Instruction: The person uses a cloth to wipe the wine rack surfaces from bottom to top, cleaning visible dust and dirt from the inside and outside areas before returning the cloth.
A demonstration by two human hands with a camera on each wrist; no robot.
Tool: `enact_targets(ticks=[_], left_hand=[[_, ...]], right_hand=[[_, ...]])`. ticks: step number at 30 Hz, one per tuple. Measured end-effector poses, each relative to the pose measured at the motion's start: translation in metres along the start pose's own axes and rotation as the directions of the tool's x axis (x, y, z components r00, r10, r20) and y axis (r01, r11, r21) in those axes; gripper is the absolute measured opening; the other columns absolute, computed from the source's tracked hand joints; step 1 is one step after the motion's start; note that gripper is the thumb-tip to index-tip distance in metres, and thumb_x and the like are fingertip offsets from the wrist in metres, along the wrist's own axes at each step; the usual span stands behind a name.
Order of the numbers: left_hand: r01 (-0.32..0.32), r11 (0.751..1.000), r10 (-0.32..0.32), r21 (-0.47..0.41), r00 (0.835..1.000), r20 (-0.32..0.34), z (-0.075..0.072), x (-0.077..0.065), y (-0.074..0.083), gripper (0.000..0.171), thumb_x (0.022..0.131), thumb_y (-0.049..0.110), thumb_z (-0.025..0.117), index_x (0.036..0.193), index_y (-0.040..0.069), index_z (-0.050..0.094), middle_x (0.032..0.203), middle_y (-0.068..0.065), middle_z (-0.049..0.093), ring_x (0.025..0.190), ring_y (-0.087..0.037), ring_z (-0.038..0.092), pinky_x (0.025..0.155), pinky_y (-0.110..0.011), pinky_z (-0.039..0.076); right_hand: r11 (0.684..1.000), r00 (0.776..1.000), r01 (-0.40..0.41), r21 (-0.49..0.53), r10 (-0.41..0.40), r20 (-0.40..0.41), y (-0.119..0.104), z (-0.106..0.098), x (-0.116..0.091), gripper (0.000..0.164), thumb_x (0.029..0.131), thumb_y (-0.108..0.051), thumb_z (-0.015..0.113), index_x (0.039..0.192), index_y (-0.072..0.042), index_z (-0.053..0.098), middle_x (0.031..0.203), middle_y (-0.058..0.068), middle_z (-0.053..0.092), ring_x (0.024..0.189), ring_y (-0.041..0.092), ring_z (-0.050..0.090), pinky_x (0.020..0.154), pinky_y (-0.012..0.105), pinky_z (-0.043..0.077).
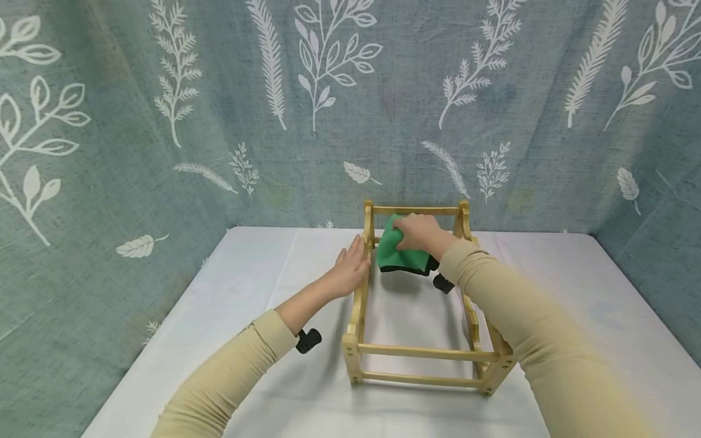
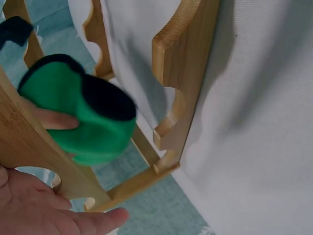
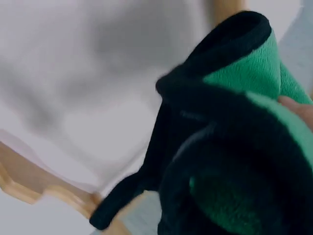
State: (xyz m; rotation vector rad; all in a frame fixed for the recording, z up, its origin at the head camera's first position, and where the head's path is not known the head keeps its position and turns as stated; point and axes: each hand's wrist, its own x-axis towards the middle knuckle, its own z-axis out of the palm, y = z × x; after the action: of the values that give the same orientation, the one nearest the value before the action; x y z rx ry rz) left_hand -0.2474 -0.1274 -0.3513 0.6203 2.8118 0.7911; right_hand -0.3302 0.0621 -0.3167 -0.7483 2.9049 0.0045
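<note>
A light wooden rack [image 1: 421,351] with notched side rails and round crossbars stands on the table. My right hand [image 1: 423,234] grips a green cloth [image 1: 390,250] with black edging, held within the frame near its far end. In the right wrist view the cloth [image 3: 264,73] hangs in folds, and only some fingers [image 3: 299,108] show beside it. My left hand [image 1: 350,267] rests against the rack's left rail, its fingers fairly straight. The left wrist view shows that hand [image 2: 54,213] beside a notched rail [image 2: 44,139], with the cloth [image 2: 105,139] beyond.
A white tablecloth [image 1: 246,267] covers the table under the rack. Behind and at both sides hangs a blue-green curtain [image 1: 394,140] printed with white leaves. Small black devices [image 1: 308,340] are fixed at the wrists.
</note>
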Motion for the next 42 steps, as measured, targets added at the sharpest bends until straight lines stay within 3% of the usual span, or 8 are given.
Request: enact_targets(ticks=[5,12,18,26,34,38,42], left_hand=[[0.002,1.0,-0.002,-0.029,1.0,-0.001,0.002,-0.002,0.002,0.058,0.1,0.022,0.022,0.143,-0.008,-0.002,0.151,-0.021,-0.009,0.14,-0.028,-0.005,0.112,-0.048,-0.001],[0.005,0.998,-0.003,-0.059,0.999,0.036,0.006,-0.002,0.008,0.057,0.1,0.024,0.019,0.144,-0.004,-0.005,0.152,-0.017,-0.012,0.14,-0.026,-0.005,0.113,-0.046,0.004],[-0.003,0.996,0.007,-0.087,0.999,0.038,0.008,-0.002,0.009,0.057,0.1,0.025,0.018,0.145,0.0,-0.006,0.152,-0.013,-0.014,0.14,-0.026,-0.004,0.113,-0.045,0.008],[-0.001,0.995,0.002,-0.096,1.0,0.011,0.006,-0.003,0.004,0.057,0.1,0.023,0.019,0.145,0.0,-0.005,0.152,-0.013,-0.012,0.14,-0.026,-0.003,0.112,-0.045,0.01],[-0.003,0.994,0.004,-0.105,1.0,0.009,0.006,-0.001,0.004,0.058,0.099,0.025,0.019,0.145,-0.001,-0.005,0.152,-0.013,-0.012,0.14,-0.026,-0.003,0.113,-0.044,0.008],[0.003,0.995,-0.005,-0.103,1.0,-0.012,0.003,-0.001,0.003,0.057,0.099,0.023,0.019,0.145,-0.003,-0.004,0.152,-0.014,-0.011,0.14,-0.025,-0.003,0.113,-0.043,0.008],[0.016,0.996,-0.017,-0.092,1.0,-0.01,0.002,-0.001,0.0,0.056,0.099,0.022,0.019,0.145,-0.002,-0.004,0.152,-0.013,-0.011,0.14,-0.024,-0.004,0.113,-0.043,0.008]], right_hand=[[0.998,0.999,-0.039,-0.054,0.041,0.024,0.0,0.027,0.02,0.05,0.087,-0.031,0.062,0.132,-0.016,0.048,0.119,0.012,0.058,0.103,0.028,0.058,0.083,0.044,0.049],[1.0,0.998,-0.001,-0.011,0.0,-0.07,-0.011,0.061,0.04,0.051,0.087,-0.029,0.064,0.132,-0.014,0.047,0.117,0.015,0.06,0.1,0.029,0.06,0.081,0.043,0.05],[0.997,0.995,0.01,-0.072,-0.017,-0.1,-0.011,0.073,0.048,0.052,0.085,-0.028,0.066,0.133,-0.02,0.048,0.119,0.015,0.058,0.095,0.029,0.061,0.075,0.041,0.052],[0.987,0.999,-0.002,-0.163,0.007,0.033,0.003,0.067,0.045,0.047,0.09,-0.018,0.06,0.135,-0.023,0.047,0.125,0.018,0.052,0.109,0.033,0.054,0.087,0.044,0.048],[0.975,0.991,-0.027,-0.223,0.055,0.122,0.017,0.054,0.037,0.049,0.088,-0.016,0.062,0.134,-0.026,0.048,0.123,0.013,0.057,0.103,0.03,0.058,0.077,0.043,0.052],[0.965,0.985,-0.018,-0.261,0.061,0.159,0.03,0.041,0.029,0.051,0.086,-0.006,0.063,0.133,-0.023,0.051,0.128,0.015,0.054,0.106,0.033,0.057,0.076,0.045,0.051],[0.977,0.983,0.015,-0.213,0.025,0.183,0.042,0.032,0.019,0.046,0.084,0.002,0.062,0.127,-0.014,0.057,0.125,0.016,0.056,0.106,0.034,0.056,0.077,0.043,0.051]])
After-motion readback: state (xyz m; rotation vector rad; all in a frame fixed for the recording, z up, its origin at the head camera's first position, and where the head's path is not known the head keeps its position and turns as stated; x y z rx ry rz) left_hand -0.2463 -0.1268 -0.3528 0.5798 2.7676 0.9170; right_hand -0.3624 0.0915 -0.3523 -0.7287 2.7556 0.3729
